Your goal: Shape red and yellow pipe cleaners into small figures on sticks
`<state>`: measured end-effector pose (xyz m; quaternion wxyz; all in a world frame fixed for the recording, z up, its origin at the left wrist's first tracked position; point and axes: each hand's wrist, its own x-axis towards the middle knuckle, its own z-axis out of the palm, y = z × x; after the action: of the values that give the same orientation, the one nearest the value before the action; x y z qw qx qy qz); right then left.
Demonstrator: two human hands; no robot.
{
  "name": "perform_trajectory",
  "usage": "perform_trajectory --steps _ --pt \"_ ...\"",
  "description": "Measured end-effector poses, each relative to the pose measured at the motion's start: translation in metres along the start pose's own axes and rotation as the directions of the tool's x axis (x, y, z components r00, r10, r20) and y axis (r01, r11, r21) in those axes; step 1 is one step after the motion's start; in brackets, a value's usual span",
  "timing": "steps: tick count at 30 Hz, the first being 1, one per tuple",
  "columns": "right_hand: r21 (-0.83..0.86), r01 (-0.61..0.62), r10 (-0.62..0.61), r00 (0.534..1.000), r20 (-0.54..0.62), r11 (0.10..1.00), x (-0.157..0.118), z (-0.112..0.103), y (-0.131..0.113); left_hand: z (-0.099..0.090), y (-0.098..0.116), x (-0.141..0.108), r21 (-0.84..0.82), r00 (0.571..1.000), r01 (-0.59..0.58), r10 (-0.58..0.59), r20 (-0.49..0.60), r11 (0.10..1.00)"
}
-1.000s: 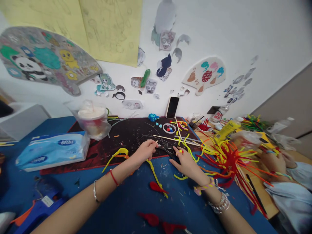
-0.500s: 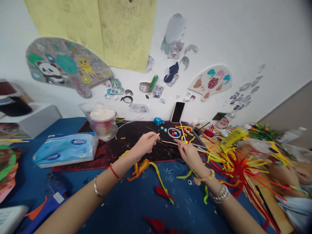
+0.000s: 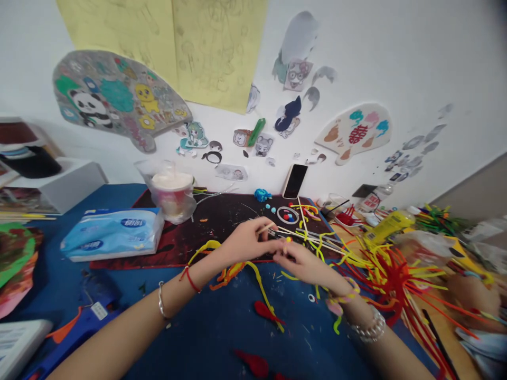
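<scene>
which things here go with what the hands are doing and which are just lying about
Apparently in the job:
- short pale stick, held in the left hand; what the right hand holds is unclear
- orange fuzzy strips, perhaps, near the hands

Seemingly just lying about:
- tissue pack
- bagged cup
- phone, propped upright
- yellow bottle

Blue tabletop: dark mat, glue gun, googly eye, red scraps.

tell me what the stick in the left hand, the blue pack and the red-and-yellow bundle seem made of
Stick: probably matt wood, being pale tan. Blue pack: likely glossy plastic film, given creases and highlights. Bundle: perhaps matt chenille; its strands look fuzzy.
</scene>
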<state>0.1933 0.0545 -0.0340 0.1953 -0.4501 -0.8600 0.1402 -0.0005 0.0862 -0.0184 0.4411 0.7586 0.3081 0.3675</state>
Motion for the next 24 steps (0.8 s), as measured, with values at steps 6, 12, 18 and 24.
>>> perform_trajectory --steps 6,12,18,24 --pt "0.294 0.035 -0.084 0.984 0.155 0.955 -0.021 0.006 -0.039 0.019 0.013 -0.014 0.289 0.933 -0.303 0.221 0.285 0.908" --pt "0.159 -0.027 0.011 0.995 0.099 0.987 -0.036 0.031 -0.027 0.021 0.013 -0.018 0.386 0.901 -0.369 0.224 0.371 0.846" --pt "0.05 -0.047 0.037 0.985 0.171 0.998 -0.053 0.043 -0.036 0.013 0.007 -0.01 0.482 0.995 -0.077 0.1 -0.023 0.873" --pt "0.153 -0.06 0.033 0.985 0.171 0.986 -0.054 0.047 -0.038 0.018 -0.005 -0.005 0.179 1.0 0.002 -0.004 0.01 0.984"
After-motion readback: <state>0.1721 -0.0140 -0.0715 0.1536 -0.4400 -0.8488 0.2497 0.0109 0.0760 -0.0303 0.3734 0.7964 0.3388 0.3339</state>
